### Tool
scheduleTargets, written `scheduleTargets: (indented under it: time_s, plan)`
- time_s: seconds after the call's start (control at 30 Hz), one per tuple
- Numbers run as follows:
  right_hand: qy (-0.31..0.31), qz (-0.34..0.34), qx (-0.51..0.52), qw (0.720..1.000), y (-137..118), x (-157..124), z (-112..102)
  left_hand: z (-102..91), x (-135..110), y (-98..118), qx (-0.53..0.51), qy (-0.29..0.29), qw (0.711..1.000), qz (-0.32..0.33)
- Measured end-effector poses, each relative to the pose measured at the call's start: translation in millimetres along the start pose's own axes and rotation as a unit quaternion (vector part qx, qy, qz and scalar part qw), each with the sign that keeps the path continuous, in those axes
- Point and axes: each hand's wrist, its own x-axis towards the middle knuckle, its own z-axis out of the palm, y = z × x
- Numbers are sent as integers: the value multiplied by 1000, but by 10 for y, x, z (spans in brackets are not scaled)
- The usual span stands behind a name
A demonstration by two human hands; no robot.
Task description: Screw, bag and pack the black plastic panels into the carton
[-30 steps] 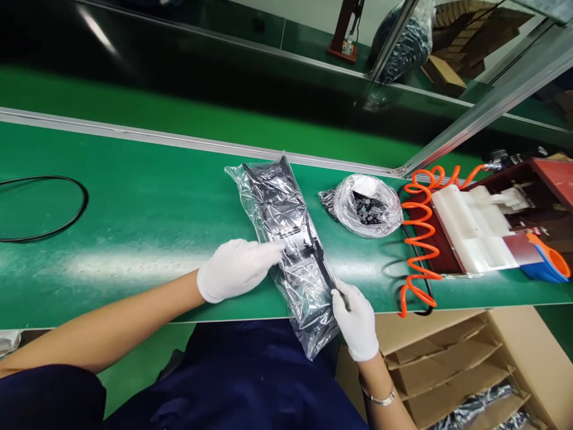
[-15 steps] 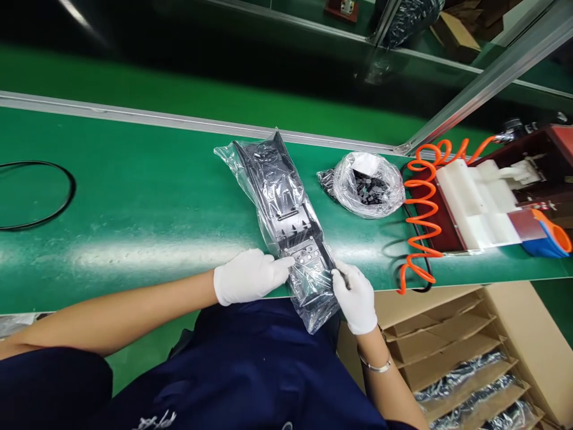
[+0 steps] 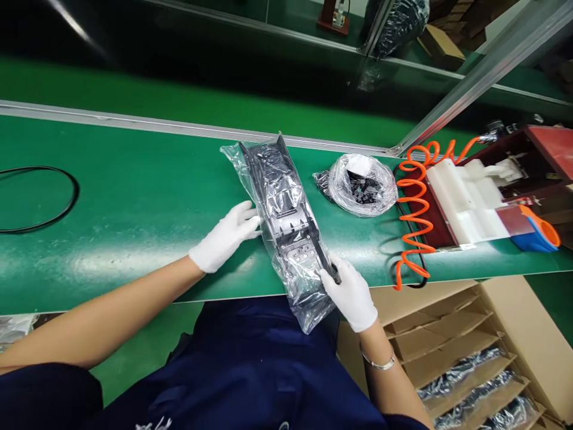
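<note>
A long black plastic part in a clear plastic bag [image 3: 283,210] lies slantwise on the green belt [image 3: 134,197], its near end hanging over the front edge. My left hand [image 3: 225,237], in a white glove, rests with its fingers apart against the bag's left side near the middle. My right hand [image 3: 350,292], also gloved, grips the near right corner of the bagged part.
A clear bag of small dark pieces [image 3: 362,184] sits right of the part. Further right lie an orange coiled hose [image 3: 414,212] and a red fixture with white blocks [image 3: 470,200]. A black cable loop [image 3: 40,197] lies left. A cardboard box with dividers [image 3: 452,352] stands below right.
My left hand has slid from the bag's near end up along its left side and its fingers have spread. My right hand stays at the near right corner.
</note>
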Motion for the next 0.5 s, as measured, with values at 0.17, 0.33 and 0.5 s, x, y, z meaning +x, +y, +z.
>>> scheduleTargets:
  time_s: [0.17, 0.33, 0.5]
  plan:
    - [-75, -29, 11, 997, -7, 86, -54, 235, 312, 82, -145, -66, 985, -62]
    - [19, -30, 103, 994, 17, 60, -21, 391, 423, 90, -223, -30, 974, -18]
    - [35, 11, 219, 975, -247, -44, -23, 318, 323, 190, -300, 9, 954, 21]
